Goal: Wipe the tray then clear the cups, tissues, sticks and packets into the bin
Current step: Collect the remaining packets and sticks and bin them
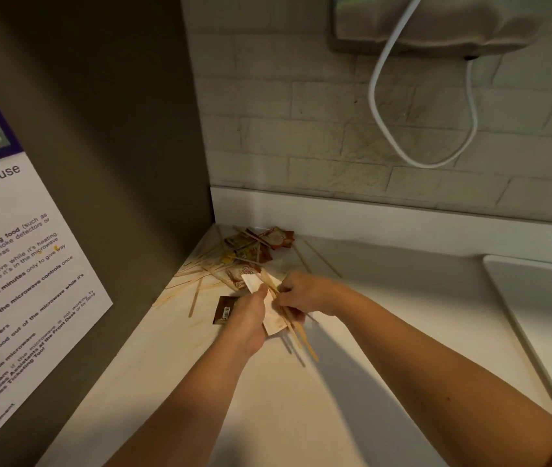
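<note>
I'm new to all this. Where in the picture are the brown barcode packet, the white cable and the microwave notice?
brown barcode packet (pixel 225 311): head view, on its barcode label.
white cable (pixel 372 92): head view, on the left side of its hanging loop.
microwave notice (pixel 32 264): head view, on its white printed area.

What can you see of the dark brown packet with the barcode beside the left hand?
The brown packet is a small flat rectangle, dark brown and glossy like foil, with a white barcode patch on its face. It lies flat and slightly askew on the pale counter, apart from the corner heap. The left hand, its grip round white paper, overlaps the packet's right edge; whether it touches cannot be told. A wooden stick lies just left of it, not touching.
</note>
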